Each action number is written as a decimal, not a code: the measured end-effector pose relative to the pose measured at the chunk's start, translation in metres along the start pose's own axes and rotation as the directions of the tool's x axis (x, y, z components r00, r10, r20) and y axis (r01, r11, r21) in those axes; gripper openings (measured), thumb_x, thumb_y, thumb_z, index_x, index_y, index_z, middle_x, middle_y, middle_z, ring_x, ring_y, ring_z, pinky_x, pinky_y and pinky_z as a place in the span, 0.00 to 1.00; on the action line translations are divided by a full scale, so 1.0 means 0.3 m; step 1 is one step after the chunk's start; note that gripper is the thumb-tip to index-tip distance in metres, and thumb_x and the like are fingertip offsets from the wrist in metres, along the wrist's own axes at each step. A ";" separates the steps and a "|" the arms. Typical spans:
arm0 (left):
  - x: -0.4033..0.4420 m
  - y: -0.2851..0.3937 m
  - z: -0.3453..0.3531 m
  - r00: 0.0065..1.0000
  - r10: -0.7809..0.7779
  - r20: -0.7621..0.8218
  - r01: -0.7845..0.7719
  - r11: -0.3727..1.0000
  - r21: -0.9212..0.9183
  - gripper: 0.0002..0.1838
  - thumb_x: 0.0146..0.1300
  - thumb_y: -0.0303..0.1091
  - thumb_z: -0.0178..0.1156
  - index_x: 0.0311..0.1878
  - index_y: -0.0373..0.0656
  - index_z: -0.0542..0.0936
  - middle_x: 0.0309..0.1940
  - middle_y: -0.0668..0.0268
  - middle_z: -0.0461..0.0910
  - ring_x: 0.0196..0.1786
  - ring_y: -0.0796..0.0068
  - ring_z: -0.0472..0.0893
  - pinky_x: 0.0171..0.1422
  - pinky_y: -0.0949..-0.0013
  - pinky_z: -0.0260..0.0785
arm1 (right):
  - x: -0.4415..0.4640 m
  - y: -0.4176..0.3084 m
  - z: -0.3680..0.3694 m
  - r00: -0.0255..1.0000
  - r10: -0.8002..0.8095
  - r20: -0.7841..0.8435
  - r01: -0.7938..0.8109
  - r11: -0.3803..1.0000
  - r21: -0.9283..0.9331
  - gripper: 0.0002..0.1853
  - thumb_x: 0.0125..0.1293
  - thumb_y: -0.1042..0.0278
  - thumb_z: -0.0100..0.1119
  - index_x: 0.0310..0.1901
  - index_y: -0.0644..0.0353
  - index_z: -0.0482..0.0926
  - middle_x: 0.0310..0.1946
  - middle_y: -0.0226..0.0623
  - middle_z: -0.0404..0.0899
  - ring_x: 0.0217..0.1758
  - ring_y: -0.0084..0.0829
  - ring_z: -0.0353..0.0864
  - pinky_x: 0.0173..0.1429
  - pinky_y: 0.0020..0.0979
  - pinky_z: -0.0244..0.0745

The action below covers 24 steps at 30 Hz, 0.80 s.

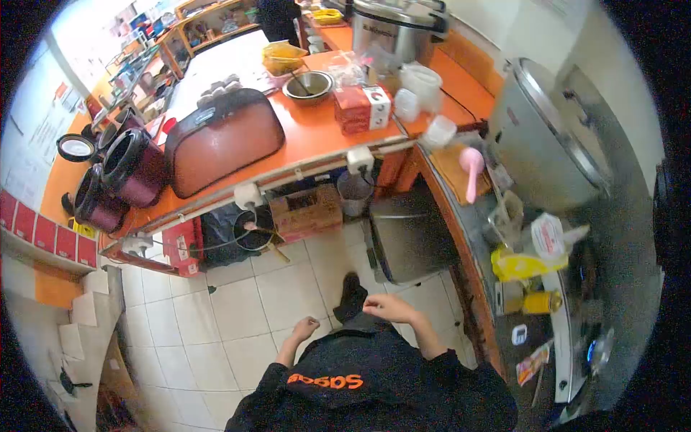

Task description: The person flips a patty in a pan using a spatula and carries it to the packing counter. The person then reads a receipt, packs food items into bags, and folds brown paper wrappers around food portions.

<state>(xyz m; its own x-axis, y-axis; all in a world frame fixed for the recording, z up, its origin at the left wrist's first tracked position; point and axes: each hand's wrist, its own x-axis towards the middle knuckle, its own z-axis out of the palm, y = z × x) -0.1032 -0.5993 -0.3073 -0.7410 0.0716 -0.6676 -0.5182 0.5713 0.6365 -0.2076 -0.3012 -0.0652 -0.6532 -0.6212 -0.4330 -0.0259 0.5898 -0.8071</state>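
My left hand (306, 329) hangs in front of my dark top, its fingers loosely curled with nothing showing in them. Further right and slightly higher, my right hand (389, 307) reaches across my front. Its fingers are bent inward, and I see no object in them. Both hands are in the air over the tiled floor (223, 306), apart from each other and from any surface. My dark shoe (350, 294) shows between them. Closest to my right hand is a large dark bin-like container (414, 234) under the counter corner.
The orange counter (309, 133) ahead bears a mesh food cover (227, 140), a metal bowl (308, 85), a red-and-white box (362, 109) and dark red pots (137, 169). At right, a big metal cooker (547, 137), pink ladle (471, 173) and stove (572, 345) line the side counter.
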 end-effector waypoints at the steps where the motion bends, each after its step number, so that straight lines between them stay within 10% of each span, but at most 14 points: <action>1: 0.057 -0.014 -0.008 1.000 0.009 0.030 -0.006 0.997 -0.073 0.22 0.59 0.48 0.60 0.47 0.40 0.80 0.41 0.56 0.83 0.45 0.62 0.82 0.51 0.63 0.72 | 0.044 -0.043 -0.076 0.999 -0.029 -0.036 0.029 0.999 0.013 0.13 0.66 0.59 0.55 0.42 0.61 0.79 0.36 0.40 0.80 0.42 0.32 0.79 0.47 0.32 0.72; 13: 0.417 0.791 -0.771 0.984 0.176 -0.031 -0.173 0.894 -0.413 0.17 0.69 0.41 0.51 0.41 0.34 0.79 0.32 0.63 0.81 0.37 0.76 0.79 0.46 0.72 0.69 | 1.068 -0.433 -1.438 0.737 -0.370 -0.566 0.273 0.929 -0.250 0.15 0.62 0.58 0.59 0.42 0.62 0.80 0.31 0.37 0.83 0.36 0.28 0.81 0.43 0.32 0.74; 17: 0.524 1.112 -0.991 0.948 0.294 -0.124 -0.318 0.830 -0.458 0.17 0.70 0.41 0.52 0.39 0.35 0.78 0.30 0.67 0.79 0.37 0.79 0.77 0.44 0.74 0.68 | 1.499 -0.489 -1.645 0.828 -0.254 -0.499 -0.059 0.847 -0.529 0.16 0.60 0.56 0.55 0.40 0.61 0.81 0.37 0.47 0.82 0.43 0.45 0.82 0.47 0.43 0.75; 24: 0.636 1.335 -1.143 0.949 0.228 -0.219 -0.315 0.726 -0.611 0.12 0.70 0.39 0.52 0.42 0.39 0.77 0.30 0.70 0.77 0.35 0.81 0.76 0.42 0.76 0.67 | 1.981 -0.335 -1.676 0.884 -0.146 -0.444 -0.230 0.692 -0.684 0.14 0.56 0.61 0.61 0.38 0.62 0.80 0.35 0.51 0.81 0.42 0.48 0.81 0.46 0.47 0.75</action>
<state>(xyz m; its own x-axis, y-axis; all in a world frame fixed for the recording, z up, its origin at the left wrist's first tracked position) -0.5985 -0.6372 -0.0475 -0.9145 0.0189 -0.4041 -0.4037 -0.1070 0.9086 -0.9737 -0.4702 -0.0396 -0.9098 -0.4058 -0.0869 -0.3856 0.9040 -0.1846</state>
